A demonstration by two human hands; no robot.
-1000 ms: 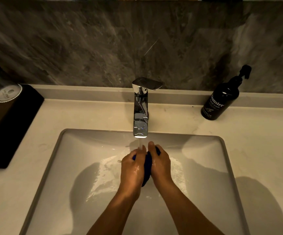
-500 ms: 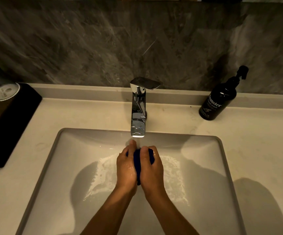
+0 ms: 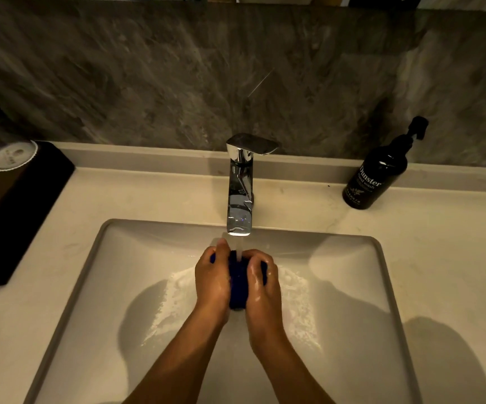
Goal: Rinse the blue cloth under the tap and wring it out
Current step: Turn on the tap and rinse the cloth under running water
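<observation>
While we clamp the bunched dark-blue cloth [image 3: 238,282] at frame centre between left hand [image 3: 213,277] and right hand [image 3: 262,282], its long axis runs toward the chrome tap [image 3: 239,196] above.

Dark blue cloth [image 3: 238,282] bunched under running chrome tap [image 3: 239,196] (wet, mostly hidden)

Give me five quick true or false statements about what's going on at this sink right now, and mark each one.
1. Water runs from the tap onto the cloth. True.
2. Only the left hand holds the cloth. False: the right hand grips it too.
3. The soap bottle stands on the counter to the right of the tap. True.
4. The cloth lies flat on the bottom of the sink. False: it is bunched between the hands, above the basin.
5. The black tray sits inside the sink. False: it is on the counter at the left.
</observation>
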